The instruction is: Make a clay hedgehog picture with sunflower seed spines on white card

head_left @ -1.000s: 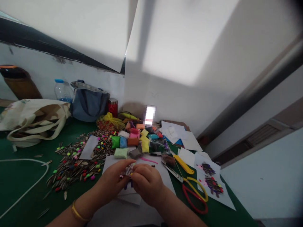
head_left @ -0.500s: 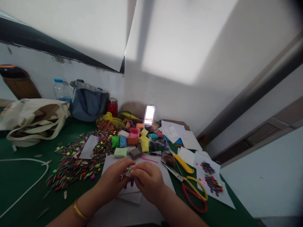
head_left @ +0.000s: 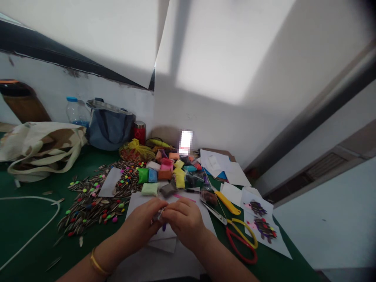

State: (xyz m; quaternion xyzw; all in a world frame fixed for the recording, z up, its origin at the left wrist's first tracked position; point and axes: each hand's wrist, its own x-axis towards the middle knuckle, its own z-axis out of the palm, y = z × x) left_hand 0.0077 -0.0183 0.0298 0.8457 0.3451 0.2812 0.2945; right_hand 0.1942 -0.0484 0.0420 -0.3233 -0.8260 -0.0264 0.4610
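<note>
My left hand (head_left: 142,222) and my right hand (head_left: 185,224) meet over white paper (head_left: 135,200), fingers closed. Between their fingertips is a small, crinkled clear plastic wrapper (head_left: 159,215); its contents are mostly hidden. Something purple (head_left: 164,227) shows just below, on the paper. A thin pink strip (head_left: 184,197) lies beyond the fingers. Behind it sit several packets of coloured modelling clay, among them pale green (head_left: 150,189), grey (head_left: 168,189) and yellow (head_left: 180,180).
Striped seeds mixed with coloured balls (head_left: 96,207) spread to the left. On the right lie scissors (head_left: 241,239), a yellow utility knife (head_left: 227,203) and sheets with seed-covered hedgehog figures (head_left: 264,229). Bags (head_left: 111,129) and bottles stand at the back by the wall.
My right fingers have closed further over the plastic wrapper, and less of the purple thing shows. Both hands stay in nearly the same place.
</note>
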